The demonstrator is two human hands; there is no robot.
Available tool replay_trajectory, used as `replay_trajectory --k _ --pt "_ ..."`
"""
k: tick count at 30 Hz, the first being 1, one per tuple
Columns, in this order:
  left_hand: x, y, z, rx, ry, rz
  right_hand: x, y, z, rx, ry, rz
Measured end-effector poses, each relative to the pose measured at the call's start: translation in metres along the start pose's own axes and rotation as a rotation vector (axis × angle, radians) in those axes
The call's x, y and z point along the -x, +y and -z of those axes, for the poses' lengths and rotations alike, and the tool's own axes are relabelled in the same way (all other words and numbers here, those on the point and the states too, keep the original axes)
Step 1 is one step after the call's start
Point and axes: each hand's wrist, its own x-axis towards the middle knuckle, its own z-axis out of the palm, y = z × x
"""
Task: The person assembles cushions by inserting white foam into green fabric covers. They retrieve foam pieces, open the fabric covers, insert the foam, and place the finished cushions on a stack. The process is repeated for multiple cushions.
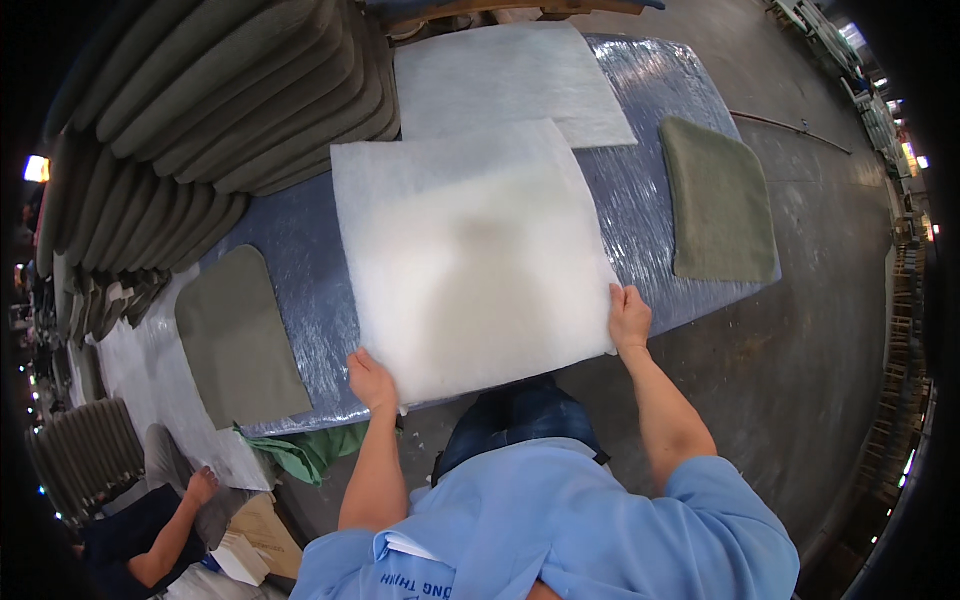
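Note:
A white sheet of fluffy batting (470, 290) is stretched between my two hands over the near edge of the table. My left hand (372, 382) is closed on its near left corner, and my right hand (630, 318) grips its right edge near the other corner. A second white batting sheet (505, 80) lies flat behind it, partly covered by the held one. To the left of my left hand is a grey-green cushion piece (240, 340) with rounded corners. Off to the right, a fuzzy olive cushion piece (718, 200) rests on the table.
The table (640, 85) is wrapped in shiny blue-tinted plastic. Tall stacks of grey-green cushions (250, 90) fill the far left. Green cloth (310, 450) hangs at the near left edge. A co-worker (150, 530) is at lower left, near a cardboard box (262, 530).

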Motion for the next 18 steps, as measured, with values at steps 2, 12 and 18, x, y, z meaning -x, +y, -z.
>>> replay_trajectory --k 2,12,18 --pt "-0.002 -0.004 -0.001 -0.036 0.007 -0.014 -0.004 0.007 0.001 0.0 -0.02 -0.008" --pt "-0.01 -0.015 -0.01 0.03 0.041 -0.016 -0.014 0.024 -0.017 -0.079 0.001 -0.029" --pt "-0.013 -0.018 -0.021 0.113 0.038 -0.022 -0.018 0.025 -0.022 -0.113 -0.029 -0.036"
